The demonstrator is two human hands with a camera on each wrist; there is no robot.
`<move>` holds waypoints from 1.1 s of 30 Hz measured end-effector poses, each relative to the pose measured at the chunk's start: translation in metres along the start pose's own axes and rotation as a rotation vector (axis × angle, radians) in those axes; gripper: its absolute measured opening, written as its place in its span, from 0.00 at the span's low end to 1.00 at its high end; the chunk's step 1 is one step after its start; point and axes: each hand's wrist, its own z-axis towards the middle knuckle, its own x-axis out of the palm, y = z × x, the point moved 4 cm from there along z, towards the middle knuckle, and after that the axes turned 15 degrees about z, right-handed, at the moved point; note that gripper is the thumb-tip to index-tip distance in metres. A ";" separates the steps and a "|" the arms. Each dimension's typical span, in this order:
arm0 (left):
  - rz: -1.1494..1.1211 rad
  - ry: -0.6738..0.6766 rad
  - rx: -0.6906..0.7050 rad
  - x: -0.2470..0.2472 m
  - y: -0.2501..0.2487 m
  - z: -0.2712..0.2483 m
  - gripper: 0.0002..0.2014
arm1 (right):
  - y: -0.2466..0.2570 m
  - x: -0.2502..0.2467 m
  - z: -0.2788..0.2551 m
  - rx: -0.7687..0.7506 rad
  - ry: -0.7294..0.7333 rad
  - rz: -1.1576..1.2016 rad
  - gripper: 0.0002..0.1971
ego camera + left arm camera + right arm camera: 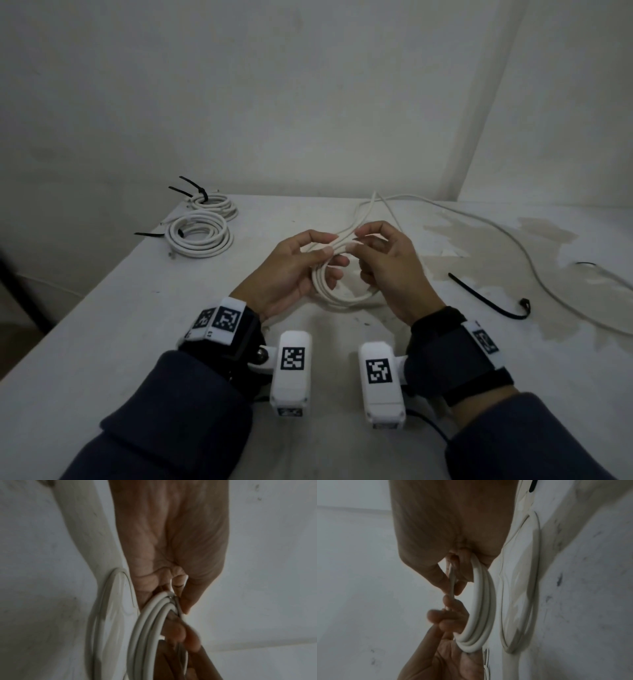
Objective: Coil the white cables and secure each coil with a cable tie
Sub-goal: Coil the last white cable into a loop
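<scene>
Dark sleeves point(171, 421) and white tagged wrist camera modules point(291, 371) fill the near edge of the head view; both forearms reach forward over the white table point(137, 308), palms turned inward toward each other.

Left hand point(284, 270): fingers curled round the left side of the white cable coil point(329, 287), thumb pressing the loops near the top. Left wrist view confirms it: several loops point(149, 618) run through the hand, thumb clamped against them.

Right hand point(387, 270): thumb and forefinger pinch the cable strand at the top of the coil, the other fingers curled through the coil's right side. Right wrist view shows the loops point(482, 601) hanging off the fingers, with one strand pinched just beside them. Looks like that strand is the free run, but the blur makes it hard to be sure.

Coil is held just above the table at centre, between both hands. Free cable tail point(479, 226) runs from the hands toward the back edge, then sweeps right across the table.

Two finished coils point(202, 229) sit at the far left, each with a black tie round it, touching or nearly so. Loose black cable tie point(486, 301) lies on the table right of the right hand, apart from it. Stained patch point(479, 240) on the table under the tail.
</scene>
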 end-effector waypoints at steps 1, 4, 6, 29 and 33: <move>0.011 0.000 0.002 0.000 -0.001 0.000 0.08 | 0.000 -0.001 0.000 -0.022 -0.012 -0.013 0.07; 0.081 0.014 -0.005 -0.001 -0.003 0.000 0.09 | 0.002 -0.003 -0.002 -0.065 -0.011 -0.066 0.13; 0.181 0.011 -0.017 0.000 -0.004 -0.001 0.08 | 0.004 -0.002 -0.003 -0.080 0.031 -0.105 0.14; 0.838 -0.156 0.278 -0.015 -0.121 0.010 0.13 | 0.086 0.045 0.034 -0.892 0.113 -0.758 0.11; 0.634 -0.144 0.416 -0.014 -0.128 0.009 0.13 | 0.095 0.051 0.030 -0.843 0.171 -0.553 0.09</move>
